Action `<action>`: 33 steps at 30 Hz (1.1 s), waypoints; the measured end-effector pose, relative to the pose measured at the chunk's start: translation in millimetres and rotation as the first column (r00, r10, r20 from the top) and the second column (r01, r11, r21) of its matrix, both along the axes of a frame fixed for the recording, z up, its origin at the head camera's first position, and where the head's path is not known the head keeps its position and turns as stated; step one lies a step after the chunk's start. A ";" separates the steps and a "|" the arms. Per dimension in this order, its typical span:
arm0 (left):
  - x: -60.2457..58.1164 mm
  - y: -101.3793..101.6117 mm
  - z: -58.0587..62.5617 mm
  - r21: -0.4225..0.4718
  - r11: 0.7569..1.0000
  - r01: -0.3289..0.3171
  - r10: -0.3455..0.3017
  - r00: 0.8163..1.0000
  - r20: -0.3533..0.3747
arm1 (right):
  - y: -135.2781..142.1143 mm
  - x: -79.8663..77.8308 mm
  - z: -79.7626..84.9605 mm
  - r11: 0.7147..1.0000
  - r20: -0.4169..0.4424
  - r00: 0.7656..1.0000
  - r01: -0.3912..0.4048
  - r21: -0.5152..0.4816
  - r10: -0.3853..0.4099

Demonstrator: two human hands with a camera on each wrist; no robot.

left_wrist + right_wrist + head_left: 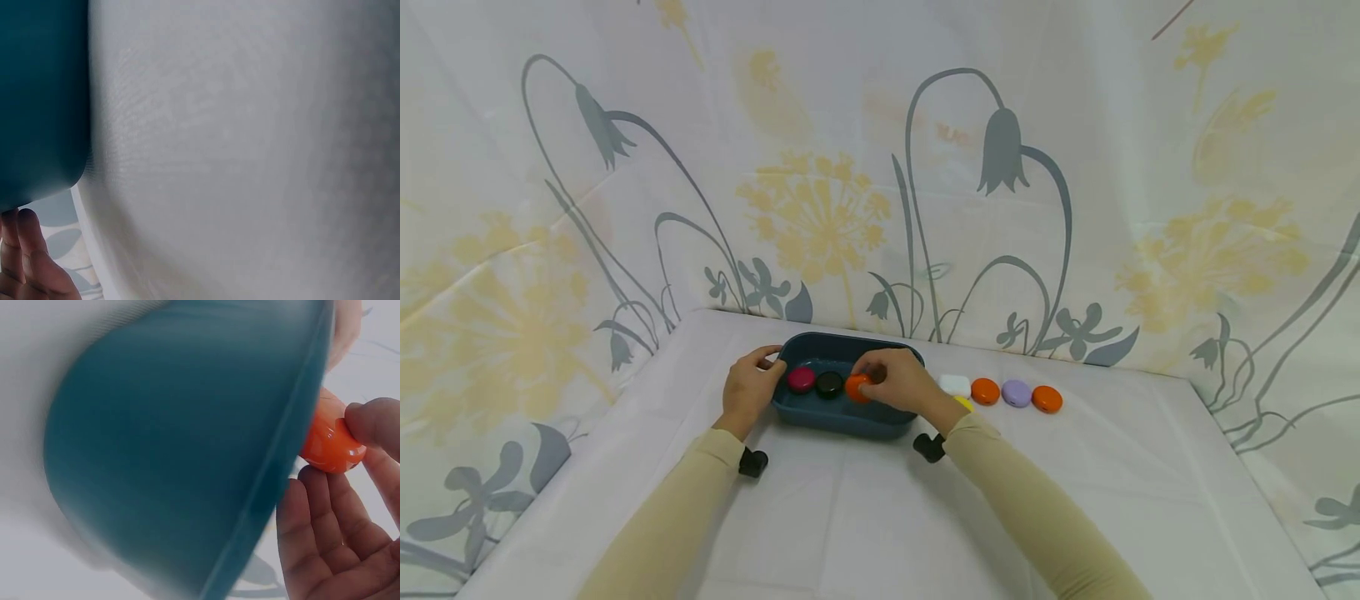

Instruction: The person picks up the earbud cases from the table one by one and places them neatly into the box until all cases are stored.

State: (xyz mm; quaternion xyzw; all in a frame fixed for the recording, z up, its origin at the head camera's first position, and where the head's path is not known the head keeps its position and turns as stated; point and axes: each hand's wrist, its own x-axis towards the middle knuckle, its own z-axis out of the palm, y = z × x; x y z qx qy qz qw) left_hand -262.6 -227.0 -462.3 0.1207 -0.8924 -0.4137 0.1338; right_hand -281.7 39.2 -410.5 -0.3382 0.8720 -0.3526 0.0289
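Near the far-left corner of the tabletop (880, 525), the left hand (751, 387) grips the end of a blue tub (842, 423), likely to steady it. A red disc (801, 380) and a black disc (830, 384) lie inside. The right hand (901, 380) pinches an orange disc (856, 389) over the tub, probably for fine control. Rightward along the far edge, presumably for easy reach, lie a white piece (955, 384), a half-hidden yellow piece (962, 403), an orange piece (985, 392), a purple piece (1017, 393) and another orange one (1047, 399).
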 end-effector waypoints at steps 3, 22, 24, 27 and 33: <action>-0.1 0.1 0.3 -0.001 1.000 0.002 -0.002 1.000 0.003 | 2.6 -0.5 1.0 1.000 -0.009 1.000 0.008 -0.002 -0.008; -0.1 1.1 -0.2 -0.011 1.000 -0.009 0.009 1.000 0.015 | 28.7 6.4 4.5 0.999 -0.032 0.999 0.039 -0.029 -0.040; 0.2 1.3 0.2 -0.010 1.000 -0.012 0.012 1.000 0.015 | 31.8 6.9 5.4 0.998 -0.031 0.999 0.039 -0.043 -0.041; 1.0 1.1 1.0 -0.009 1.000 -0.007 0.007 1.000 0.015 | 36.4 7.3 7.3 0.997 -0.024 0.998 0.051 -0.051 -0.052; 0.9 0.8 0.4 -0.001 1.000 -0.008 0.008 1.000 0.019 | 44.3 7.1 10.0 0.996 -0.056 0.996 0.073 -0.045 -0.075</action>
